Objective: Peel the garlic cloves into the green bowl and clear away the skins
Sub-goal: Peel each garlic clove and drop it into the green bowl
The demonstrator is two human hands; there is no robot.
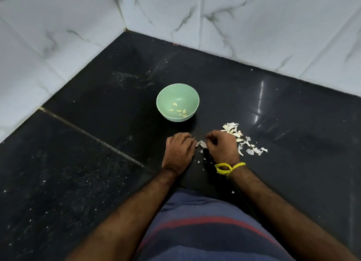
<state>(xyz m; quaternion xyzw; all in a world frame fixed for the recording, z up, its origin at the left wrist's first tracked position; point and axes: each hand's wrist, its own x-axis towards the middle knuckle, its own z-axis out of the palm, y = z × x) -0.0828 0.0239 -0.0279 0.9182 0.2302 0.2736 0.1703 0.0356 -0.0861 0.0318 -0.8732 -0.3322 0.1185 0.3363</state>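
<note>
Both hands just nearer than green bowl, working one garlic clove between them. Left hand fingers curled, pinching clove's left end; right hand pinching its right side. Peeled cloves lie in bowl. Skins heaped right of bowl, beside right hand. Clove likely small, firm, slippery once bare; skin papery, light, tears easily; best gripped at tip.

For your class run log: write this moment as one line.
left hand, right hand: peeling clove | bowl: peeled cloves | skins: uncleared
</note>
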